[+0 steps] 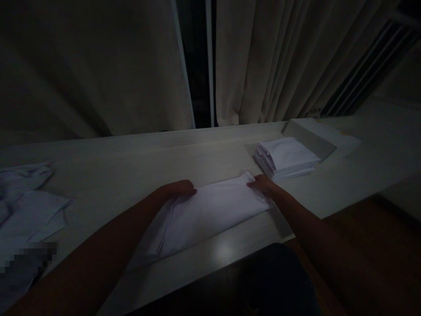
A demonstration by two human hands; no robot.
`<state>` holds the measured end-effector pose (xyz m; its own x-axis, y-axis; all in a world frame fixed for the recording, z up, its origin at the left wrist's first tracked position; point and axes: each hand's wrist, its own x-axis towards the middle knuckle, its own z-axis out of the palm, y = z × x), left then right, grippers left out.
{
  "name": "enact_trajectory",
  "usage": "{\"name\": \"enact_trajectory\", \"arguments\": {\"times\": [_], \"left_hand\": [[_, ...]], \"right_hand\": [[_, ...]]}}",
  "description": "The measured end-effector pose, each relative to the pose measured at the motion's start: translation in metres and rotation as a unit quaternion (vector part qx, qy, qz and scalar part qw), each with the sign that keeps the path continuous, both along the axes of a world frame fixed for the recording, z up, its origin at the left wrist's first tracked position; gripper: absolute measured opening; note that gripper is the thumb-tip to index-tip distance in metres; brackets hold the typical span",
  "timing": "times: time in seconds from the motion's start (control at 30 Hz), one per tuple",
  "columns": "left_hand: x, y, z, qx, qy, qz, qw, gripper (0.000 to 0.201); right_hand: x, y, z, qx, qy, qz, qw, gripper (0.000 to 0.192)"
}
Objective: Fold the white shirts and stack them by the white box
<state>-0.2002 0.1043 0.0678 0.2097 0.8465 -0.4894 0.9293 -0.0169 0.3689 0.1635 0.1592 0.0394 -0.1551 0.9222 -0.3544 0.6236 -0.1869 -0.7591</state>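
Observation:
A white folded cloth lies lengthwise on the pale table, its far edge held by both hands. My left hand is closed on the far edge left of the middle, thumb on top; the layers spread loosely beyond it. At the right end, my right hand pinches the far corner. Just past my right hand stands a stack of folded white cloths. The undersides of the held cloth and the fingers beneath it are hidden.
Loose, crumpled white cloths lie at the far left of the table. An open grey-white box-like flap stands behind the stack. Beige curtains hang along the back edge. The picture is dim, with a pixelated patch at lower left.

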Motion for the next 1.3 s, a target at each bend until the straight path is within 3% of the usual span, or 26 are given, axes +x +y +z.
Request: {"name": "enact_trajectory", "arguments": {"times": [0.27, 0.47, 0.6, 0.7, 0.9, 1.1, 1.3], "left_hand": [[-0.005, 0.008, -0.001, -0.007, 0.022, -0.019, 1.0, 0.041], [-0.008, 0.014, -0.008, -0.008, 0.054, -0.028, 0.998, 0.051], [-0.008, 0.016, -0.008, -0.008, 0.069, -0.028, 0.997, 0.053], [-0.009, 0.015, -0.008, -0.006, 0.064, -0.028, 0.998, 0.054], [-0.006, 0.017, -0.01, -0.008, 0.075, -0.017, 0.997, 0.055], [-0.005, 0.018, -0.01, -0.008, 0.073, -0.016, 0.997, 0.056], [-0.006, 0.015, -0.009, -0.005, 0.058, -0.006, 0.998, 0.051]], "right_hand": [[0.001, -0.007, -0.006, 0.132, -0.01, 0.021, 0.991, 0.024], [-0.001, -0.001, -0.001, 0.069, -0.015, 0.014, 0.997, 0.024], [0.007, -0.006, 0.003, 0.03, 0.034, 0.004, 0.999, 0.037], [0.017, -0.01, 0.001, 0.01, 0.069, -0.046, 0.996, 0.042], [0.024, -0.014, -0.009, 0.037, 0.017, -0.122, 0.992, 0.033], [0.01, -0.005, -0.001, 0.074, -0.033, -0.105, 0.991, 0.043], [-0.011, 0.006, 0.017, 0.142, -0.119, -0.091, 0.978, 0.032]]}}
